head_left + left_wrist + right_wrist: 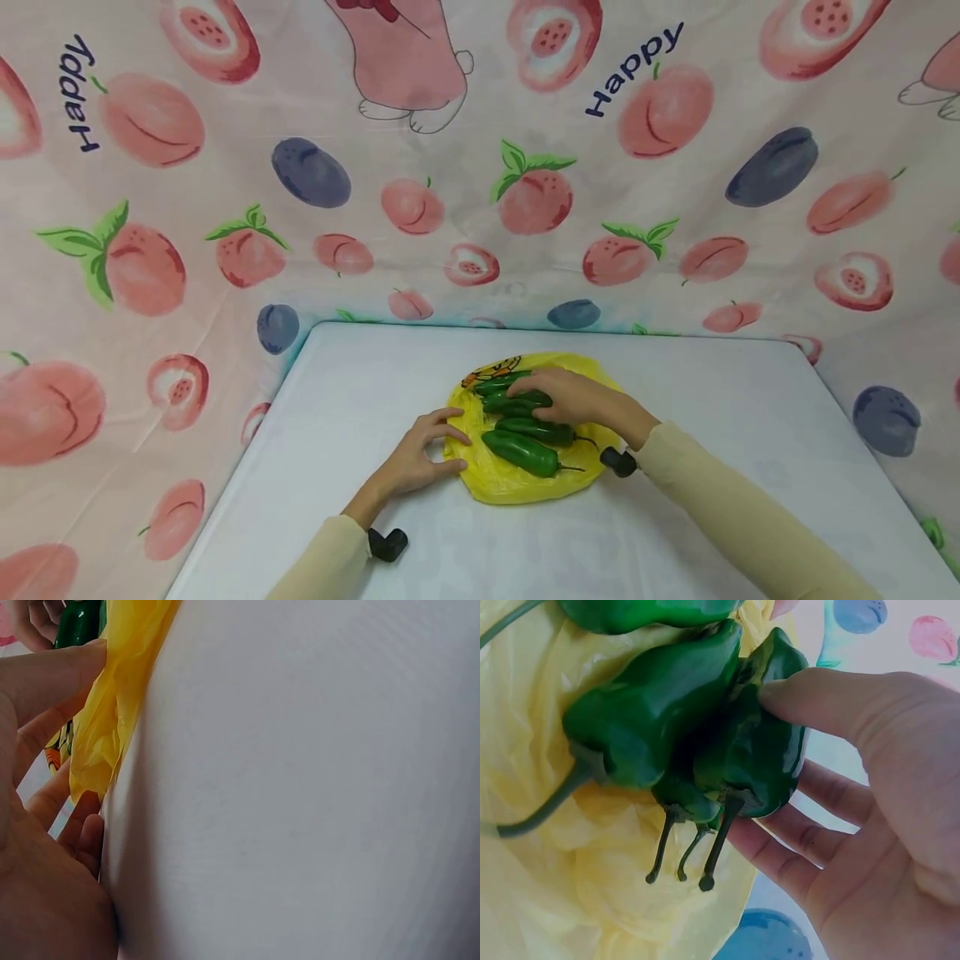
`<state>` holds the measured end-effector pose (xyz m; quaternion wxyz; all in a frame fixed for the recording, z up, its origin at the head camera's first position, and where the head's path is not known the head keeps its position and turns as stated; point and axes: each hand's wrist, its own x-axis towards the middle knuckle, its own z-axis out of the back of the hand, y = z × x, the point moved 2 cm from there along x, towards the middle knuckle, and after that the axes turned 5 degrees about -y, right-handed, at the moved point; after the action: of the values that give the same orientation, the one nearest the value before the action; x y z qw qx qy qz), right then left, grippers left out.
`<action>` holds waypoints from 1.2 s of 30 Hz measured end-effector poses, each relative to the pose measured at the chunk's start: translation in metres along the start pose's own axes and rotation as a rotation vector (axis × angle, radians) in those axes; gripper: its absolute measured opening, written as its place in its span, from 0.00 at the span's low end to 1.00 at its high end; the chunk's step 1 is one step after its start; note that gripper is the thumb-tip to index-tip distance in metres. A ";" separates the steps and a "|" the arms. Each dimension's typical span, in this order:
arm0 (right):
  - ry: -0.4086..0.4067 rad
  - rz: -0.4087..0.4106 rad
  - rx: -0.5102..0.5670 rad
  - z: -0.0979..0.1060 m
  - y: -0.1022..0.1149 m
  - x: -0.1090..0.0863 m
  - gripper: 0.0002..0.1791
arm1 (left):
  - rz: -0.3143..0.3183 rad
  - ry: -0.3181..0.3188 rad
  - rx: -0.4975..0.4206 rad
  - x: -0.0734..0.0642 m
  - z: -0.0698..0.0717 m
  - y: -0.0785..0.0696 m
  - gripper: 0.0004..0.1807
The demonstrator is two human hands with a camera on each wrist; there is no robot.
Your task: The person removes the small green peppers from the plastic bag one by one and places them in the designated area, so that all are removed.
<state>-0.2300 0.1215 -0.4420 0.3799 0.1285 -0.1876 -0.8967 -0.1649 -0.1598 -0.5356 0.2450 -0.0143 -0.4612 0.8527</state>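
Several green peppers [522, 452] lie side by side on a crumpled yellow plastic bag [517, 490], their thin stems pointing mostly right in the head view. At the upper right of this pile, my right hand [573, 398] grips one green pepper [769, 750], thumb on its near side and fingers around the other. Against the bag's left edge, my left hand [415, 454] rests with thumb and fingers spread apart. In the left wrist view, its thumb and fingertips touch the folded yellow plastic. The right hand partly hides the upper peppers in the head view.
The bag lies on a white table [360, 375]. Behind and beside the table hangs a pale cloth [450, 308] printed with fruit. A black wrist camera [387, 545] sits at the left cuff, another black camera [618, 462] at the right.
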 end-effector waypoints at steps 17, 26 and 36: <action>-0.047 0.016 0.180 0.020 -0.016 -0.008 0.27 | 0.036 -0.009 -0.009 0.001 -0.002 0.003 0.14; -0.080 -0.007 0.218 0.028 -0.025 -0.022 0.28 | 0.045 -0.004 0.006 0.000 -0.003 0.003 0.14; -0.135 -0.017 0.235 0.038 -0.042 -0.036 0.28 | 0.031 -0.010 0.018 0.002 -0.002 0.002 0.14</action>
<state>-0.2462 0.1833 -0.4233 0.3411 0.1131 -0.3156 -0.8782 -0.1670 -0.1581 -0.5382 0.2295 -0.0150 -0.4545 0.8605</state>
